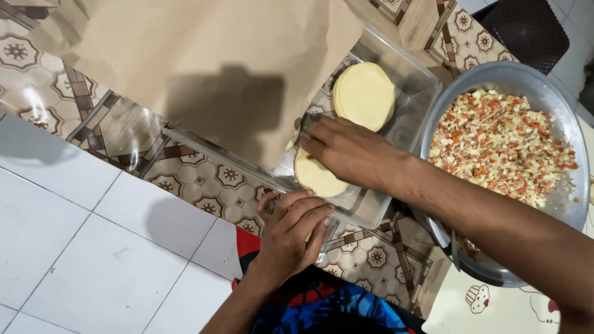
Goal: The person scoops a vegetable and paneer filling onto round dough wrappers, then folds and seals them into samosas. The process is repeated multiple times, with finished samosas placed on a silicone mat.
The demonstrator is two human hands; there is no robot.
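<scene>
A clear plastic container lies on a patterned mat and holds pale yellow round dough discs. One stack of discs sits at its far end; another disc lies at its near end. My right hand reaches into the container, fingers resting on the near disc beside a sheet of brown paper. My left hand rests on the container's near rim, fingers curled over it.
A large metal bowl of chopped orange, white and green filling stands to the right of the container. The brown paper covers the container's left part. White floor tiles lie at the left. A blue and red garment shows below.
</scene>
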